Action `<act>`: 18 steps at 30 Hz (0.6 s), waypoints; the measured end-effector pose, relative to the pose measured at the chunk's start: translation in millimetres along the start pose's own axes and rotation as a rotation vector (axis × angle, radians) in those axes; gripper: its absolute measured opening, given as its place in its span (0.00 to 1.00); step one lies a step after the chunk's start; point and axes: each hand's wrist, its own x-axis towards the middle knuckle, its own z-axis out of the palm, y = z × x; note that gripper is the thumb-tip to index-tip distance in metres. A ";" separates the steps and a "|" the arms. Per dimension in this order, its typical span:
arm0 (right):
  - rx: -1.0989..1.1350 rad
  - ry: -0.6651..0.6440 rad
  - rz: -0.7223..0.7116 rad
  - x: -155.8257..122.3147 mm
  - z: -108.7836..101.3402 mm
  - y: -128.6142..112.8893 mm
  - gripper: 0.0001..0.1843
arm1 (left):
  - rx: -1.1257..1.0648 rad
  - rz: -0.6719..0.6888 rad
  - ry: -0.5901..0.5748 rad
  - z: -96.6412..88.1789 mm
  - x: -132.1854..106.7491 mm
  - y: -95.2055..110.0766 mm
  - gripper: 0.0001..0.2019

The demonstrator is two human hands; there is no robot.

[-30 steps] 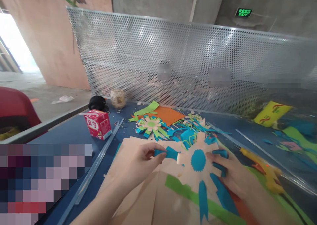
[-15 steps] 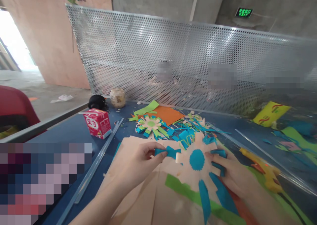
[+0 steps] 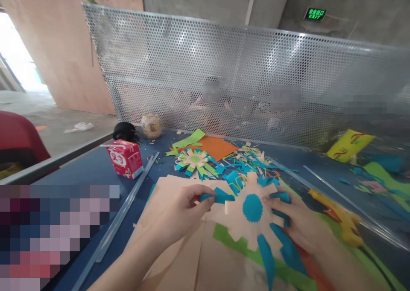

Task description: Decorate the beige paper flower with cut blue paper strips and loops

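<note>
Bare blue table [image 3: 96,171] at left-center is passable between red carton [image 3: 125,158] and glue sticks [image 3: 128,205]. Paper scraps [image 3: 243,165] clutter the center; perforated metal screen [image 3: 224,73] blocks the back; yellow glue gun [image 3: 336,216] sits lower right.

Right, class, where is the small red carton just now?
In the head view the red carton stands left on the blue table, beyond the left hand, beside a long clear stick, before a black object.

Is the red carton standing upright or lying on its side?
Upright: the red carton stands on its base on the table, top up.
</note>
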 end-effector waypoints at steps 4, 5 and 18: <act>-0.016 -0.008 0.021 0.3 -0.3 -4.1 0.14 | -0.015 0.039 -0.074 2.0 -0.3 -3.1 0.11; -0.025 -0.007 0.019 0.7 -0.7 -4.9 0.14 | -0.020 0.048 -0.092 2.2 0.0 -3.7 0.11; -0.046 0.001 -0.008 1.7 4.1 -6.5 0.19 | 0.029 -0.012 -0.101 1.2 3.8 -2.7 0.12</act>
